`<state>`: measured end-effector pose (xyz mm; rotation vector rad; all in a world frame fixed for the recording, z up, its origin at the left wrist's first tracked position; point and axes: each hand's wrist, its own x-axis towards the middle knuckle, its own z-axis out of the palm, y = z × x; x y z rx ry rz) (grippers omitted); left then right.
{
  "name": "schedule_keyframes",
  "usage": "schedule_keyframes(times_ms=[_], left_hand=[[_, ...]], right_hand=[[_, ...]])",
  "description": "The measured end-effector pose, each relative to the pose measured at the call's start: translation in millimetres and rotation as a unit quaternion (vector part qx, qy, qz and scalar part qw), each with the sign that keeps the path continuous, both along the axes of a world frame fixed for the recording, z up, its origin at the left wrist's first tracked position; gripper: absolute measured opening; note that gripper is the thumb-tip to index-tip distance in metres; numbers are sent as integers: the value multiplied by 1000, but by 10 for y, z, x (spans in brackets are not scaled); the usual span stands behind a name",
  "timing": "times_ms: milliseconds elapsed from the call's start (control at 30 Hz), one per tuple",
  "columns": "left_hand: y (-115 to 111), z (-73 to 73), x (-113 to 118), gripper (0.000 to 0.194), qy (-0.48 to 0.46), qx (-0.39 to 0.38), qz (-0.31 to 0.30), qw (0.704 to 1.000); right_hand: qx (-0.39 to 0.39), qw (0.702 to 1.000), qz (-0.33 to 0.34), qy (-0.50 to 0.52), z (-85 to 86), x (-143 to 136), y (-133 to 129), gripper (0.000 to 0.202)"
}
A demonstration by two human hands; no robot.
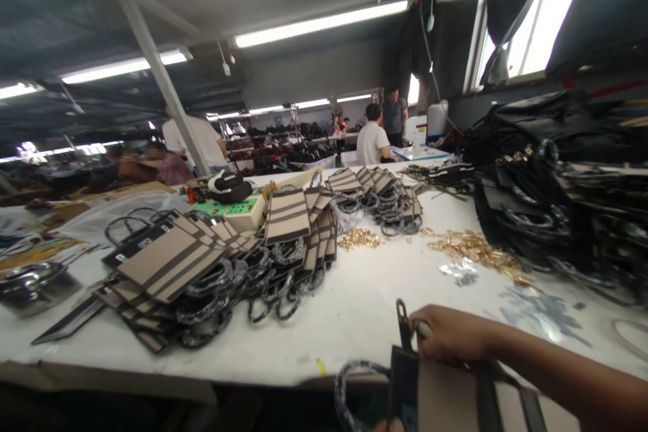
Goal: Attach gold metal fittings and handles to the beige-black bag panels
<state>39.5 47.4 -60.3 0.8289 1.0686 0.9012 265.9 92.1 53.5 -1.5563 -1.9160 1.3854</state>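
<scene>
At the lower right, my right hand (448,334) has its fingers closed on a black strap (403,324) with a metal-edged slot at its end. Below it is a beige bag panel (445,395) with dark stripes, at the table's front edge. A wrapped round handle (349,391) sticks out to its left. Only a fingertip or two of my left hand (389,425) shows at the bottom edge, against the dark side of the panel; its grip is mostly out of frame.
Striped panels with wrapped handles (167,256) are piled on the white table (354,310). Gold hardware (470,246) and silver pieces (458,271) lie mid-right. Black bags (531,202) are heaped at right. A metal pot (38,283) stands left. Several people work behind.
</scene>
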Motion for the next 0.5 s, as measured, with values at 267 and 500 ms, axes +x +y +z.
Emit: schedule_keyframes(times_ms=[267,500], left_hand=[[-410,-419,255,61,-106,-135,128,977],[-208,-497,338,51,-58,-160,158,973]], right_hand=[[-18,997,-57,-46,-713,108,455,29],[177,962,-201,-51,-709,110,321,34]])
